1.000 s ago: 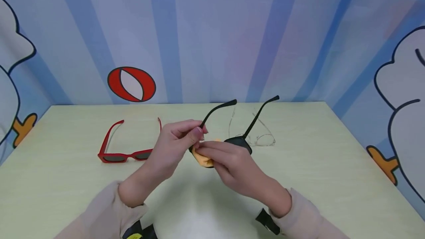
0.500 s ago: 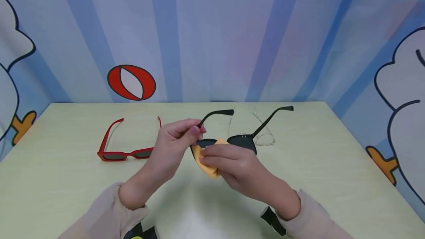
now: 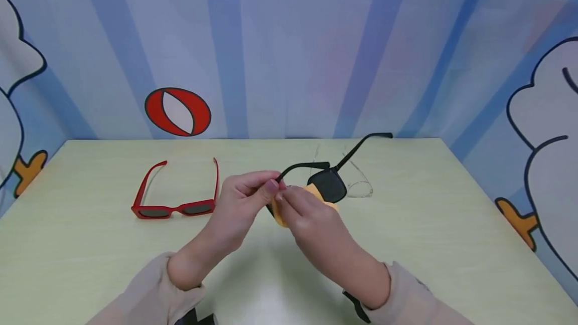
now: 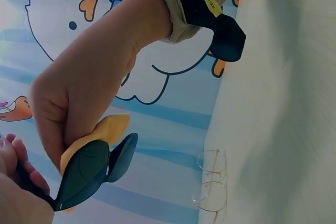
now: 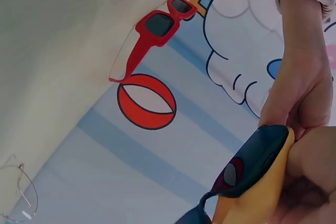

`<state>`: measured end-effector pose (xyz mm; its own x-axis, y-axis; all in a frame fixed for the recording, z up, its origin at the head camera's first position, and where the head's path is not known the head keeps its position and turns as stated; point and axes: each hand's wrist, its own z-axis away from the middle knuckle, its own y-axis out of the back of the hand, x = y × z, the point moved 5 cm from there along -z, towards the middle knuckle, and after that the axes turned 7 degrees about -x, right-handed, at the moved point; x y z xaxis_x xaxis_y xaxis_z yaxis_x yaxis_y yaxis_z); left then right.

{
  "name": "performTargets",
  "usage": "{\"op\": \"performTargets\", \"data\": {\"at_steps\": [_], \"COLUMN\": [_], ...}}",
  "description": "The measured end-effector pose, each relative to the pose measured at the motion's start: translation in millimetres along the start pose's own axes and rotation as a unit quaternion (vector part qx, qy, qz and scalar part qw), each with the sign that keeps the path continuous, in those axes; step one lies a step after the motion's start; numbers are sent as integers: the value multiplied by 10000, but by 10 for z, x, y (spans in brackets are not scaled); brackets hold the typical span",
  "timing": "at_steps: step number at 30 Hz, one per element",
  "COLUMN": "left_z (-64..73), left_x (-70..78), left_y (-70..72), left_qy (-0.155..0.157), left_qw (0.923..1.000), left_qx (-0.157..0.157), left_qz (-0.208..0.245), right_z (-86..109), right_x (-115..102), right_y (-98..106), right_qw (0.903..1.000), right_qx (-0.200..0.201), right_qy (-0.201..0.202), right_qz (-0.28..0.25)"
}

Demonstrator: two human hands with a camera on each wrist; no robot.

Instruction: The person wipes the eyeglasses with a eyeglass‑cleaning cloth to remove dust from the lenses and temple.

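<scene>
Black sunglasses [image 3: 327,185] are held above the table with both temples unfolded. My left hand [image 3: 239,204] pinches them between thumb and fingers where one temple meets the front. My right hand [image 3: 318,224] grips a yellow-orange cloth [image 3: 281,218] against the lens nearest the left hand, mostly covering that lens in the head view. From the left wrist, the dark lens [image 4: 84,174] shows its outer face, with the cloth bunched behind it under the right hand's fingers. In the right wrist view the cloth [image 5: 257,198] lies along the lens's inner side.
Red sunglasses [image 3: 173,211] stand unfolded on the pale table [image 3: 108,260], left of my hands. Thin wire-framed glasses [image 3: 361,188] lie behind the black pair, partly hidden. A patterned blue backdrop [image 3: 280,54] rises at the table's far edge.
The black sunglasses have tilted, so their uncovered lens sits higher and faces the head camera more. My right hand has shifted with the cloth, up toward the left hand over the last half second.
</scene>
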<state>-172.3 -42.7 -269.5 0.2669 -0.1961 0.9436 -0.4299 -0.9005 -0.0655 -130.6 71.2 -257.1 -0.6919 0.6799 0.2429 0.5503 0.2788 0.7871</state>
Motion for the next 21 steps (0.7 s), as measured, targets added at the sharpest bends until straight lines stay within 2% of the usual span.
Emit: {"op": "performTargets", "data": {"at_steps": [3, 5, 9, 13, 17, 21], "left_z": [-5, -9, -18, -14, -9, 5], "left_x": [-10, -16, -21, 6, 38, 24], "left_y": [24, 40, 72, 70, 31, -28], "left_qy": [54, 116, 254, 262, 204, 227], "left_qw": [9997, 9994, 9979, 9961, 9951, 9946], "left_qx": [181, 288, 586, 782, 879, 887], "left_qz": [-139, -167, 70, 316, 400, 487], "right_z": [23, 57, 131, 175, 169, 105], "right_x": [24, 57, 130, 151, 85, -22], "right_y": [-35, -52, -64, -41, 1, 31], "right_qw": [9986, 9985, 9980, 9867, 9793, 9846], "right_qx": [-26, 20, 363, 806, 1029, 912], "right_qy": [-44, 18, 404, 933, 1248, 1193], "right_qz": [536, 555, -321, -1061, -1213, -892]}}
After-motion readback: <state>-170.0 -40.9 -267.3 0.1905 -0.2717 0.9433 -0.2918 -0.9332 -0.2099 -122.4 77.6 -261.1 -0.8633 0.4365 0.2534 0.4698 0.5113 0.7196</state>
